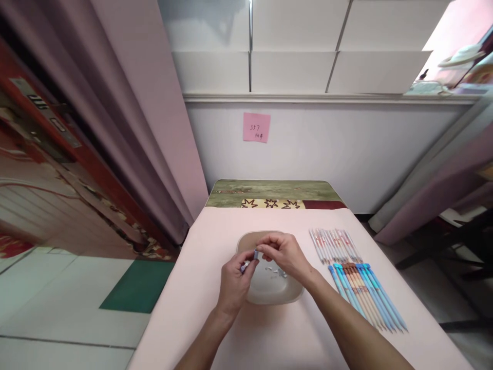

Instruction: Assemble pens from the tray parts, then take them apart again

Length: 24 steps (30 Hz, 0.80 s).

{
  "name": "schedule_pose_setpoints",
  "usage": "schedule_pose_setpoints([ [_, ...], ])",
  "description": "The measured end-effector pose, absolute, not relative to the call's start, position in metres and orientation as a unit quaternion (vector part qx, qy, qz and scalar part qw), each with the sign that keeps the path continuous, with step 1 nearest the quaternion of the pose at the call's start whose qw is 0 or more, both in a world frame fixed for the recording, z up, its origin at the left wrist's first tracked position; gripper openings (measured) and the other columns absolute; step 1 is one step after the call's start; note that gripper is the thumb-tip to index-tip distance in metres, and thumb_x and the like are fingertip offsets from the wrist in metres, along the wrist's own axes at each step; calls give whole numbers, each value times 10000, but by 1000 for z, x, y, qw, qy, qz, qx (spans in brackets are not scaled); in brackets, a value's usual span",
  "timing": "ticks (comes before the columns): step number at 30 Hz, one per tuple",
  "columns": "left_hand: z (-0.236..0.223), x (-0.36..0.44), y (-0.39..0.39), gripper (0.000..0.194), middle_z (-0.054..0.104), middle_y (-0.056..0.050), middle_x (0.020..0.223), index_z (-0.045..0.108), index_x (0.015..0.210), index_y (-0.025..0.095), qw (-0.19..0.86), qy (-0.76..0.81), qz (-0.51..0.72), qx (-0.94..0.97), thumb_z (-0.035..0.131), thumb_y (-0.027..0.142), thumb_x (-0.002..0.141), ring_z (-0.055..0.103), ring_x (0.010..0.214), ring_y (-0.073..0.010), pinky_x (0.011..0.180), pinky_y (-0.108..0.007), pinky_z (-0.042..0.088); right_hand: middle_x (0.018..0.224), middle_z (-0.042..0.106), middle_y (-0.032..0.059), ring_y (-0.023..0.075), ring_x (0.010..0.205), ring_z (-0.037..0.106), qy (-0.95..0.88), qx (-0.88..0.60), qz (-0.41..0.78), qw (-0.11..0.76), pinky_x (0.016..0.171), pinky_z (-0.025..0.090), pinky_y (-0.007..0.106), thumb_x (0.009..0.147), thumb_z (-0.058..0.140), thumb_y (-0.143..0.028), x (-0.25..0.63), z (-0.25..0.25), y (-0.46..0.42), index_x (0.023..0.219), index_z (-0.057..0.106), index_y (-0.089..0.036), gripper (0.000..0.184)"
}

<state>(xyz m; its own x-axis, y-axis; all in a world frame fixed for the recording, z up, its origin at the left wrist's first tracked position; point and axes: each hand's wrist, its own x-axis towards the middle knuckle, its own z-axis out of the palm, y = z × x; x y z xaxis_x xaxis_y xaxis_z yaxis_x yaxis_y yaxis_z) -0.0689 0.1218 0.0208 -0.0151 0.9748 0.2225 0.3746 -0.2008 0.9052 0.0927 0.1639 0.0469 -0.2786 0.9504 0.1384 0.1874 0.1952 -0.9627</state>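
Over a pale, rounded-square bowl [265, 293], my two hands meet with their fingertips close together. My left hand [234, 277] is closed around a small pale-blue, tube-like piece [256, 254]; its white and dark-blue end [244, 267], or a second piece, shows at the side of the fist. The fingers of my right hand [283, 252] are pinched at the top of the blue piece. Whether they hold anything separate is hidden. Several small whitish-grey bits [279, 272] lie on the bowl's bottom.
To the right lie two rows of pens: whitish ones with red marks [335, 245] behind, blue and tan ones [365, 295] in front. A pink cloth [208, 246] covers most of the table. A pink note [256, 127] is on the wall; a purple curtain [134, 128] hangs left.
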Motion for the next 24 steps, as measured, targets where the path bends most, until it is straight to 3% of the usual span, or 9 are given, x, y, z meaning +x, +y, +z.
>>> schedule_pose_setpoints([
  [5,22,-68,118,163,696,-23,873,704,948,224,301,532,452,649,588,271,843,635,779,-164,735,-267,486,740,699,24,136,670,622,-774,-430,267,380,620,455,225,838,636,-259,96,54,157,822,740,-215,114],
  [9,25,-67,115,145,687,-26,853,701,923,214,303,527,459,648,599,265,833,623,767,-163,728,-268,479,801,710,31,149,729,639,-805,-403,235,366,677,471,246,854,626,-250,99,60,154,888,752,-234,131],
  [15,29,-63,111,190,658,-19,791,698,929,195,406,539,468,570,625,328,815,537,599,-117,558,-227,434,709,671,19,137,592,610,-645,-444,422,458,571,494,250,815,660,-385,106,55,144,991,706,-198,261],
  [18,29,-61,112,230,601,7,701,684,941,174,465,529,489,515,641,352,803,460,524,-87,504,-211,389,772,686,38,156,673,642,-516,-452,512,518,608,515,264,802,656,-457,105,37,133,962,665,-180,319],
  [21,32,-57,114,273,574,15,671,677,943,154,496,515,515,473,670,371,778,433,511,-74,500,-204,376,893,699,57,182,827,659,-466,-425,569,527,710,525,285,717,755,-414,95,18,121,1004,626,-195,384],
  [24,36,-51,116,305,594,4,694,683,925,148,516,509,525,446,700,392,741,434,513,-72,497,-202,382,817,689,29,165,754,648,-433,-401,607,532,691,517,287,657,810,-363,84,6,114,1005,616,-199,431],
])
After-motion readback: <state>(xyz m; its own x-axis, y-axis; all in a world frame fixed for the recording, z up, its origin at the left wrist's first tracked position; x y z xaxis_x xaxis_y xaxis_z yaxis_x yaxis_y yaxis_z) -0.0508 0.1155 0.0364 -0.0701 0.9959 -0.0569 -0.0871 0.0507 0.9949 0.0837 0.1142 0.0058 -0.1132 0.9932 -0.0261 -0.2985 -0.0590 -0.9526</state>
